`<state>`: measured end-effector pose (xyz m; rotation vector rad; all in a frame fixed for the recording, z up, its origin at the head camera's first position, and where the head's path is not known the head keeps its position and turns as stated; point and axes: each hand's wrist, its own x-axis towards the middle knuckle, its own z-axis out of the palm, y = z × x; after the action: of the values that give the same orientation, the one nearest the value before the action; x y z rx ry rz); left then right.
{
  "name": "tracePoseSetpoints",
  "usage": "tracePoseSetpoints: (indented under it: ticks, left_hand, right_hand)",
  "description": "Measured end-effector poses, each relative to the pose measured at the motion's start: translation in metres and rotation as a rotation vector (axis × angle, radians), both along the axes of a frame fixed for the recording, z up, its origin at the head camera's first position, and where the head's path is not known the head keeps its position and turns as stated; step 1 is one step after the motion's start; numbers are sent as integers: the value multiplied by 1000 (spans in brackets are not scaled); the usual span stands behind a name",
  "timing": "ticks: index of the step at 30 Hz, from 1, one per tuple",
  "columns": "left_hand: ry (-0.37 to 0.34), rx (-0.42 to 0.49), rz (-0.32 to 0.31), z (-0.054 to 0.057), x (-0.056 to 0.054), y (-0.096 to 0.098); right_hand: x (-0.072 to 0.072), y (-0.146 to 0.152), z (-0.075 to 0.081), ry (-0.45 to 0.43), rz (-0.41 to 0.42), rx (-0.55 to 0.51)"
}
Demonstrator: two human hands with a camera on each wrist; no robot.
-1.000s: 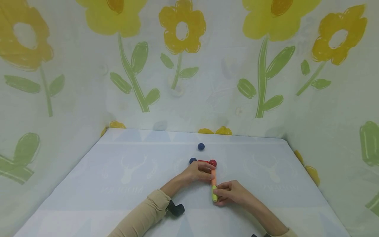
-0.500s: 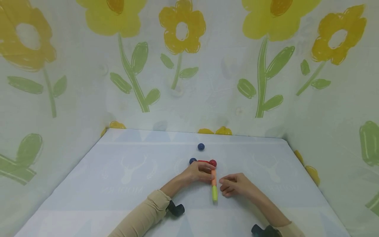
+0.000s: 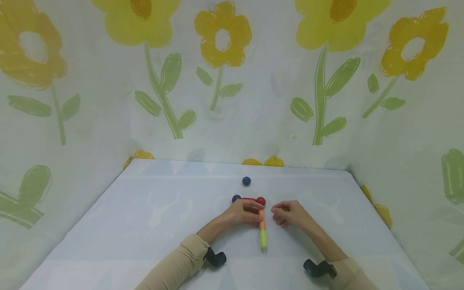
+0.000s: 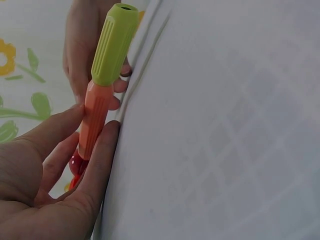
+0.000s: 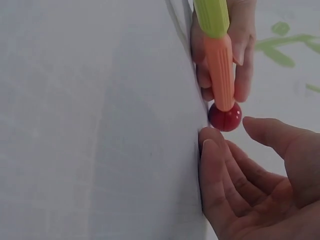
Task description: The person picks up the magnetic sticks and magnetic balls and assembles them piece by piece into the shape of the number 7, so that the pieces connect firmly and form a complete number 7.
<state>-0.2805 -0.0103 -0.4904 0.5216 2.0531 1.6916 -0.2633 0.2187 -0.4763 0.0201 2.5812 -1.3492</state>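
My left hand (image 3: 241, 212) pinches an orange grooved stick (image 4: 95, 117) between thumb and fingers. A lime-green stick (image 3: 263, 239) is joined end to end with it, pointing toward me. At the orange stick's far end sits a shiny red ball (image 5: 225, 116). From that ball a red stick (image 3: 248, 198) runs left to a dark blue ball (image 3: 236, 198), partly covered by my left hand. My right hand (image 3: 291, 213) holds nothing; its thumb and fingers are parted just beside the red ball in the right wrist view.
A second dark blue ball (image 3: 246, 181) lies alone farther back on the white-clothed table (image 3: 163, 241). Flower-printed curtains (image 3: 253, 100) rise behind and at both sides. Black wrist cameras (image 3: 319, 269) are strapped to both forearms.
My right hand has let go of the lime-green stick and moved away from me, to the right of the red ball. The left hand keeps its grip in place.
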Motion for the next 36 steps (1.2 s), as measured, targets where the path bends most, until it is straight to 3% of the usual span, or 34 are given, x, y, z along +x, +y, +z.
tracePoseSetpoints:
  ticks: [8, 18, 25, 32, 36]
  left_hand:
    - [-12, 10, -5, -1, -2, 0]
    - [25, -17, 2, 1, -1, -2]
    - [-9, -3, -4, -4, 0, -3]
    - [3, -8, -2, -1, -2, -4]
    - [-3, -13, -9, -1, -2, -4]
  right_hand:
    - [-16, 2, 0, 47, 12, 70]
    - [-38, -4, 6, 101, 32, 108]
    - [-53, -11, 5, 99, 42, 124]
    - [-68, -19, 10, 101, 30, 166]
    - [-74, -23, 11, 121, 64, 197]
